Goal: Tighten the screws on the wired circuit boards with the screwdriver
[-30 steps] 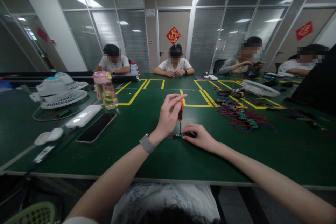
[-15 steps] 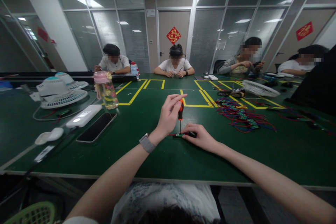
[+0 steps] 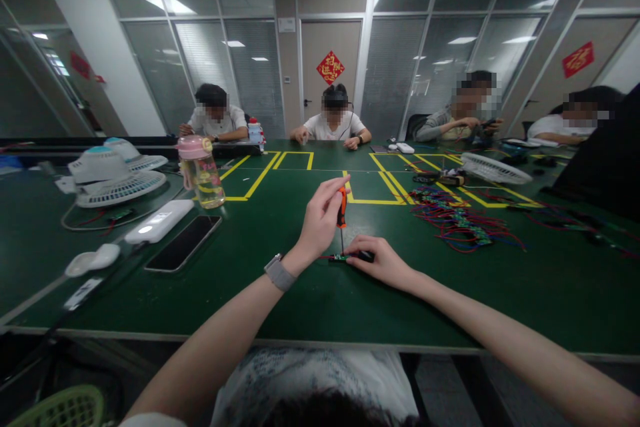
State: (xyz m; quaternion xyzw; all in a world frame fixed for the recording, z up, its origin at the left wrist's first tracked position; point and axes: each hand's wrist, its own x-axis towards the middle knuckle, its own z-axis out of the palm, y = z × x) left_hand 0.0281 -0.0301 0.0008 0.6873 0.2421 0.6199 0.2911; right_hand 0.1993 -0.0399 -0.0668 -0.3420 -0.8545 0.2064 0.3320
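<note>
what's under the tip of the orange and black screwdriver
The orange and black screwdriver stands upright on a small green circuit board lying on the green table. The right hand covers the board's right end, beside a black part.

Left hand (image 3: 320,221) raised, fingers pinched (index extended); right hand (image 3: 383,261) flat, low, fingertips pressing down

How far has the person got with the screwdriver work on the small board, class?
Done: nothing finished is visible. In hand: left hand holds the orange screwdriver upright, tip on the small circuit board, which the right hand steadies. Left: a pile of wired boards lies to the right.
</note>
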